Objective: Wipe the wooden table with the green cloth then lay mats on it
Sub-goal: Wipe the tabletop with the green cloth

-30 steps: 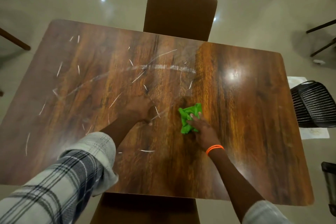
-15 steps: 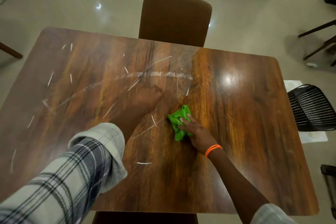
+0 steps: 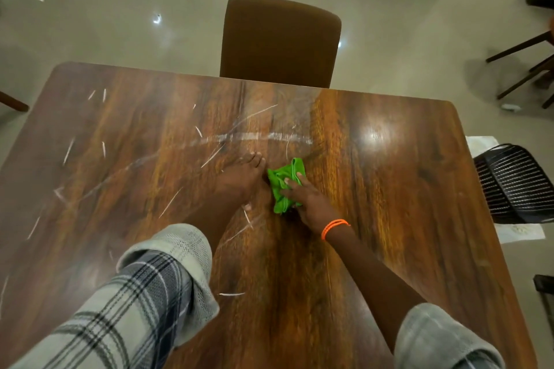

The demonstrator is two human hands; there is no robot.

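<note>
- The right hand [image 3: 305, 199] presses down on the green cloth [image 3: 284, 181], its fingers [image 3: 295, 178] spread fairly straight over the bunched fabric; whether the thumb curls under the cloth cannot be told.
- The cloth lies crumpled near the middle of the wooden surface [image 3: 389, 189], just below a pale, curved smear [image 3: 257, 137].
- The left hand [image 3: 239, 178] lies flat on the surface just to the left of the cloth, fingers straight and close together, holding nothing; its fingertips reach almost to the cloth's upper edge.
- An orange band [image 3: 334, 228] circles the right wrist.
- Both forearms are bare up to rolled plaid sleeves; the left sleeve [image 3: 135, 302] fills the lower left, the right sleeve [image 3: 443, 338] shows at the lower right.
- White streaks and scratch-like marks [image 3: 69, 150] are scattered over the left half of the surface; the right half looks glossy, with a bright reflection of a lamp [image 3: 374, 135].
- A brown chair [image 3: 280, 42] stands tucked against the far edge of the surface.
- A black slatted chair [image 3: 515, 186] stands at the right side, with a pale sheet [image 3: 521, 231] on the floor beneath it.
- The floor [image 3: 120, 9] is shiny grey, and dark chair legs [image 3: 521, 69] show at the upper right.
</note>
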